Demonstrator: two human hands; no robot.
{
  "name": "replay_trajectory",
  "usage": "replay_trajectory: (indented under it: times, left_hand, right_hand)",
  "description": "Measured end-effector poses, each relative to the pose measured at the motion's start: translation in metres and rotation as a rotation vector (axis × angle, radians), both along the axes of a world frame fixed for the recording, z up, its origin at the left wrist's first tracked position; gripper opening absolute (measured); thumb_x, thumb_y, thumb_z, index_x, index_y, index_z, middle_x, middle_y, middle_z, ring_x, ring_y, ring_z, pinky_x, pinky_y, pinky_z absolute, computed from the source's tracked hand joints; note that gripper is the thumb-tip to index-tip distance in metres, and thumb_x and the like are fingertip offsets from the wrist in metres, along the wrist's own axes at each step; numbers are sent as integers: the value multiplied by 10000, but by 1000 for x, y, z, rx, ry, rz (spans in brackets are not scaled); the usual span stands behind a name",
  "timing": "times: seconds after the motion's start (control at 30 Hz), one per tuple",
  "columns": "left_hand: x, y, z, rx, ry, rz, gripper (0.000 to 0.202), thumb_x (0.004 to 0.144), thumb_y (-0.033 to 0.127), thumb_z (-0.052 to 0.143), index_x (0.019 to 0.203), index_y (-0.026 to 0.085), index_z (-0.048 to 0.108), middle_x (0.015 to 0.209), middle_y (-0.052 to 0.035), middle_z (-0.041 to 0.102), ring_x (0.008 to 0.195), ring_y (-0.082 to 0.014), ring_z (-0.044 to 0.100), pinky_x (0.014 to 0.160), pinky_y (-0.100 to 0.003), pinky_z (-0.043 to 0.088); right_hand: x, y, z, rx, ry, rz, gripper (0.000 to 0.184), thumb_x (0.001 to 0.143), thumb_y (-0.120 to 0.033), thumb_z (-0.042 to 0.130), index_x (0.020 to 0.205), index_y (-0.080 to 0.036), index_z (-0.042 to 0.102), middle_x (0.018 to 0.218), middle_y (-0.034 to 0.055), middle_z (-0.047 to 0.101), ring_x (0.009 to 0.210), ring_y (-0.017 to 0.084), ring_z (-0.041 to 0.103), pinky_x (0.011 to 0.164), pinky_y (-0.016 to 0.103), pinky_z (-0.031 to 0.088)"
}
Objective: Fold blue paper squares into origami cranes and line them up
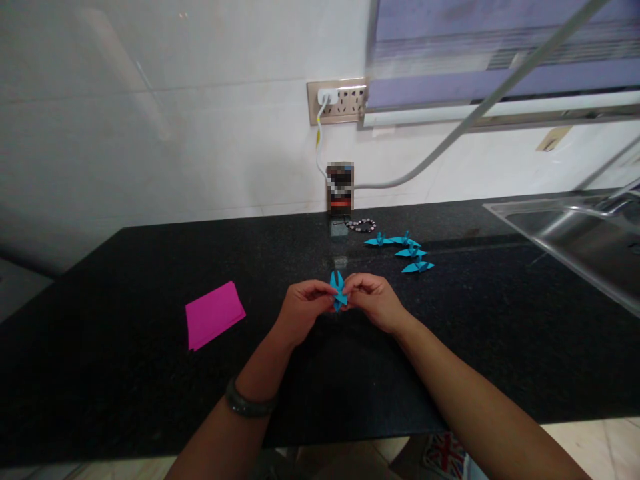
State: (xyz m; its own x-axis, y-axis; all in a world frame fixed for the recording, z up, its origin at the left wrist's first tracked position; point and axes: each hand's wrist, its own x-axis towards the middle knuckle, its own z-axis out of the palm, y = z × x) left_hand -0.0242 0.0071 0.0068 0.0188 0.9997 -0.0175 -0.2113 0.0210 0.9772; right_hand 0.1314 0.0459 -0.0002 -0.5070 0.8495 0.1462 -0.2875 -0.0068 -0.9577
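A small folded blue paper piece (339,293), two narrow points sticking up from it, is held just above the counter in front of me. My left hand (307,307) pinches its left side between thumb and fingers. From the other side, my right hand (373,300) grips it the same way, so the fingertips cover part of the folds. Several finished blue origami cranes (413,253) rest to the right, beyond my right hand. A stack of pink paper sheets (215,317) lies to the left of my left hand.
The black countertop (125,373) runs along a white tiled wall. Against it leans a phone (341,190) with a beaded strap (364,225). Its white cable rises to a wall socket plate (345,101). A grey hose (450,143) crosses at right, near a metal sink (590,247).
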Motion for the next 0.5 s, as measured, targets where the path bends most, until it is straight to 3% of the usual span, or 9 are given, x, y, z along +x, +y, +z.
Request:
replay_trajectory:
  times: [0.13, 0.27, 0.33, 0.5]
  left_hand:
    - [1, 1, 1, -36, -19, 2, 142, 686, 232, 622, 788, 135, 602, 664, -11, 646, 604, -119, 608, 578, -239, 490]
    - [2, 3, 2, -55, 12, 56, 360, 637, 238, 681, 946, 160, 514, 678, 2, 648, 583, -117, 600, 556, -235, 482]
    - [2, 4, 1, -53, 20, 61, 392, 626, 237, 692, 959, 154, 503, 700, -8, 653, 600, -124, 605, 571, -243, 483]
    - [1, 4, 1, -10, 97, 114, 341, 635, 256, 680, 919, 142, 529, 721, -27, 660, 622, -137, 613, 591, -250, 478]
  right_hand:
    - [2, 2, -1, 235, -100, -68, 52, 699, -166, 595, 731, -187, 629, 724, 4, 568, 619, 104, 553, 596, 253, 454]
    - [3, 3, -2, 484, -216, -134, 87, 722, -150, 568, 733, -188, 646, 751, 29, 577, 713, 127, 549, 659, 268, 443]
    - [1, 3, -3, 454, -214, -139, 80, 734, -172, 562, 763, -192, 634, 753, 27, 578, 709, 126, 551, 659, 268, 447]
    - [-2, 2, -5, 123, -175, -121, 223, 747, -309, 571, 939, -197, 554, 712, -1, 575, 604, 108, 550, 558, 243, 462]
